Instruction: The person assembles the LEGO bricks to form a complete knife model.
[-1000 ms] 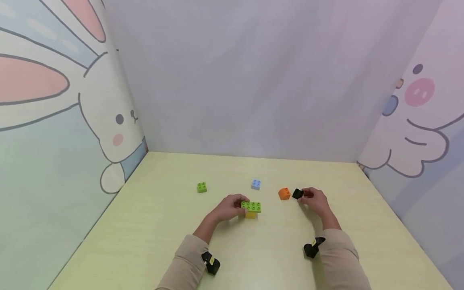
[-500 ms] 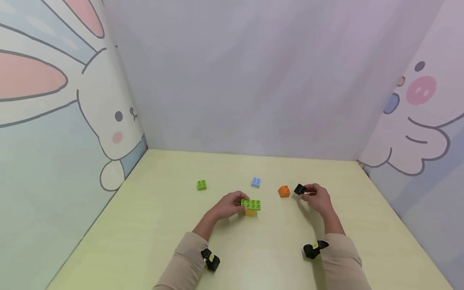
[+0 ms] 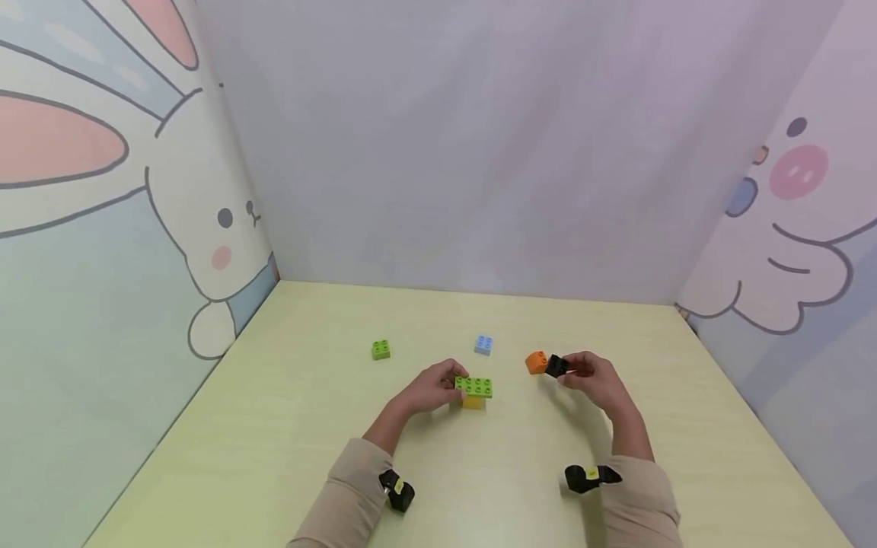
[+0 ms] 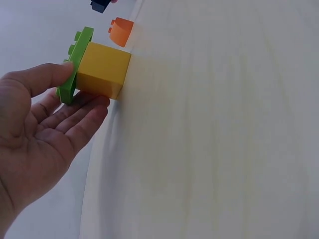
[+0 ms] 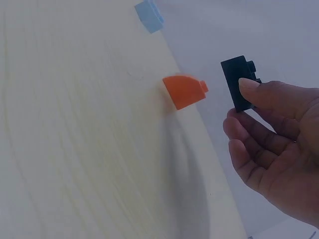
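My left hand (image 3: 433, 387) grips a flat green building brick (image 3: 477, 387) that sits on top of a yellow brick (image 4: 103, 68); the thumb presses the green studs and the fingers lie beneath, beside the yellow one. Between thumb and fingers my right hand (image 5: 279, 129) pinches a black building brick (image 5: 238, 82), raised off the table, its studs facing the palm in the right wrist view. Just left of it stands a curved orange brick (image 5: 183, 91) with its studs up, which the black brick nearly overlaps in the head view.
A light blue brick (image 3: 483, 345) stands farther back, near the middle. To the left is a small green brick (image 3: 381, 349). The pale table (image 3: 274, 457) ends at a grey back curtain (image 3: 445, 152), with cartoon-printed side walls.
The right hand first lifts the black brick slightly away to the right, then brings it back left, close to the orange brick. The left hand stays put with the green and yellow bricks.
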`<action>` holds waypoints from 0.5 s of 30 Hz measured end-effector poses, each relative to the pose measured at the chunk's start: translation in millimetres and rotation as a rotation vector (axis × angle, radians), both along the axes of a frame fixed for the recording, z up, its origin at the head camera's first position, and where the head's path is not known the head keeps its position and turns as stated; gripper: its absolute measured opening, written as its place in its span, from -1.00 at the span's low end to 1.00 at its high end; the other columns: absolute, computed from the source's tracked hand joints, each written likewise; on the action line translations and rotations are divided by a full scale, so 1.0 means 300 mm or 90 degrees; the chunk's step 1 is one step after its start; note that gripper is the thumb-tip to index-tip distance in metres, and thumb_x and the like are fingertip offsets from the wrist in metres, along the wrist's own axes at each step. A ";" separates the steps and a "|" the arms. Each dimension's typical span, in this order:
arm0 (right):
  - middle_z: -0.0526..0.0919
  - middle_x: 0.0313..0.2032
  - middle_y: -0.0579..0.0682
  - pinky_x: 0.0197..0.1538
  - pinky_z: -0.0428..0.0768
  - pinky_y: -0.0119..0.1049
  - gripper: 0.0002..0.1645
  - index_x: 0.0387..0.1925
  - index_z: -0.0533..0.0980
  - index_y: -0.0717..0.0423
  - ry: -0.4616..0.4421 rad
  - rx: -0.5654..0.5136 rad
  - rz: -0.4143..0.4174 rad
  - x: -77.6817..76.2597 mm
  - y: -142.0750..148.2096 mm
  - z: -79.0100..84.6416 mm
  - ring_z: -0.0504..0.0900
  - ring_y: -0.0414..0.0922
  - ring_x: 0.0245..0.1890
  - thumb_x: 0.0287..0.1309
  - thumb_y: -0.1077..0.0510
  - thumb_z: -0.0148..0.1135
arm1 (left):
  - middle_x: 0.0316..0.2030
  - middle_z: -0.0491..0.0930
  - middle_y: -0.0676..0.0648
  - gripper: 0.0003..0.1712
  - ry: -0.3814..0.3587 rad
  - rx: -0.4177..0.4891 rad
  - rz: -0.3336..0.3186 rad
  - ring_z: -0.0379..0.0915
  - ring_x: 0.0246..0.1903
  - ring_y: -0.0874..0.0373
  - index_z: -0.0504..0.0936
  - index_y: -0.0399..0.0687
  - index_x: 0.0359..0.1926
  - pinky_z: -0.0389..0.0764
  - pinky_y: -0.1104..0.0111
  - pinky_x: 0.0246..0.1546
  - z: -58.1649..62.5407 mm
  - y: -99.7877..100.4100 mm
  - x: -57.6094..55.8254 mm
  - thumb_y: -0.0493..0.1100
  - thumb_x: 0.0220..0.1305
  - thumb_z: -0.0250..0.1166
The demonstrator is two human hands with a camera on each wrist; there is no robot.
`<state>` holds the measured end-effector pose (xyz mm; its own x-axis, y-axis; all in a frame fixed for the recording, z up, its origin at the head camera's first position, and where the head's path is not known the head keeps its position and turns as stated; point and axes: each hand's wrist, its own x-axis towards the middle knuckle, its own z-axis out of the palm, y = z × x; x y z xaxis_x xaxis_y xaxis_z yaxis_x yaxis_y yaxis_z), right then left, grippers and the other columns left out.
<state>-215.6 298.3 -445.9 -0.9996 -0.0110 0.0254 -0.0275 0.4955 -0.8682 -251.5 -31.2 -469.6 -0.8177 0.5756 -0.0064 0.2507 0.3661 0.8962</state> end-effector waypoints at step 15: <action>0.55 -0.16 0.21 -0.21 0.54 -0.31 -0.58 -0.06 0.44 0.38 0.019 -0.023 0.081 -0.009 -0.100 0.008 0.54 0.01 -0.21 0.02 0.32 0.33 | -0.23 0.52 0.02 -0.74 -0.018 0.002 -0.001 0.45 -0.24 0.16 0.48 -0.06 -0.09 0.45 0.26 -0.26 0.003 0.003 -0.003 -0.28 0.18 0.27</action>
<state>-218.2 268.4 -443.5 -0.9890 -0.1365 0.0573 -0.1140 0.4552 -0.8831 -252.4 -30.4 -468.6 -0.8159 0.5775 -0.0280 0.2261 0.3632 0.9038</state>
